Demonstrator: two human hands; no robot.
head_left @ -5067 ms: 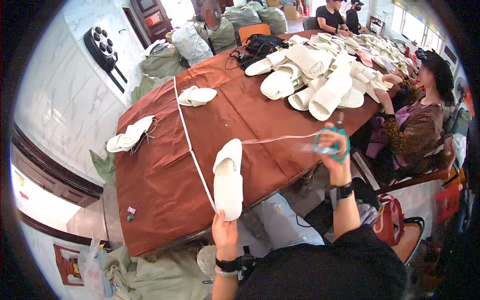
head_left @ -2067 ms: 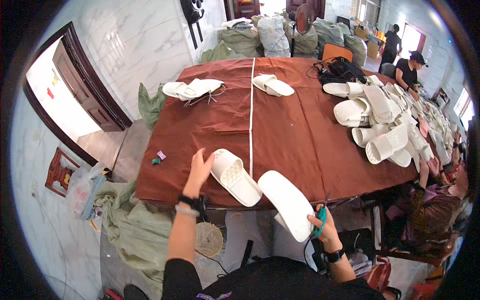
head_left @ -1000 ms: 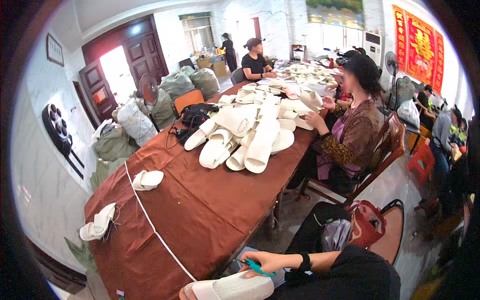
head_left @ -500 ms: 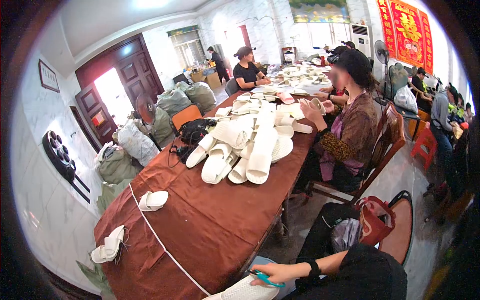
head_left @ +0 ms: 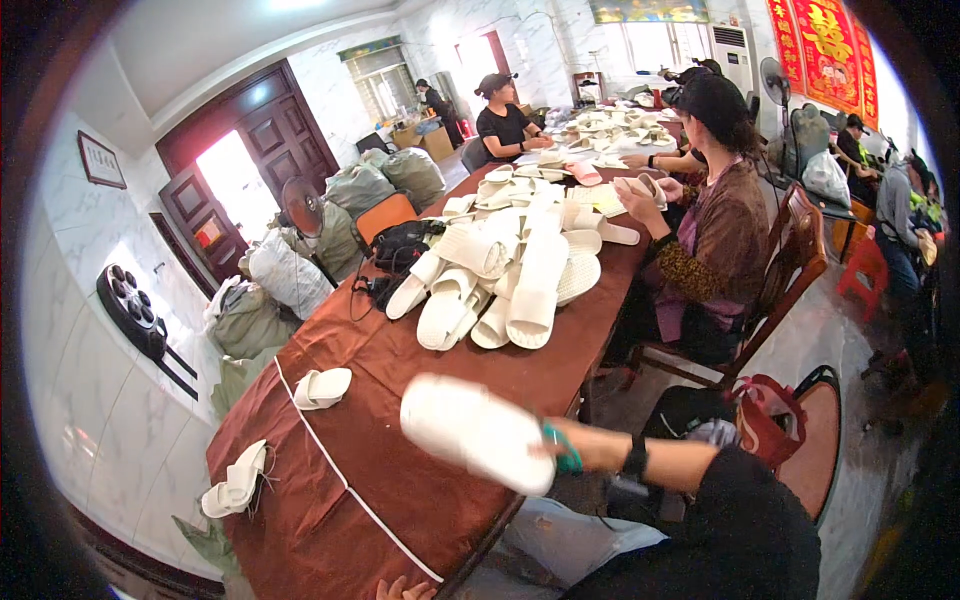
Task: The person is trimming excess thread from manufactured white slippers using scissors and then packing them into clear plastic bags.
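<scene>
My right hand (head_left: 560, 447) grips a white slipper (head_left: 470, 425) by one end, raised over the near right edge of the table and blurred by motion. Looped against the same hand is a small teal tool (head_left: 566, 450), whose kind the blur hides. At the lower edge, the fingertips of my left hand (head_left: 405, 590) lie spread on the brown tablecloth, with nothing seen in them. Past the raised slipper, a heap of white slippers (head_left: 535, 290) covers the table's middle.
A white slipper (head_left: 323, 388) and a slipper with loose threads (head_left: 237, 482) lie left, near a white cord (head_left: 345, 485) across the brown-covered table (head_left: 400, 520). A black bag (head_left: 405, 245) sits by the heap. A co-worker (head_left: 725, 220) sits at right; a red bag (head_left: 770, 420) rests nearby.
My right hand has lifted the slipper from the lower edge up and left over the table. My left hand's fingertips have come into view. The whole view has shifted slightly.
</scene>
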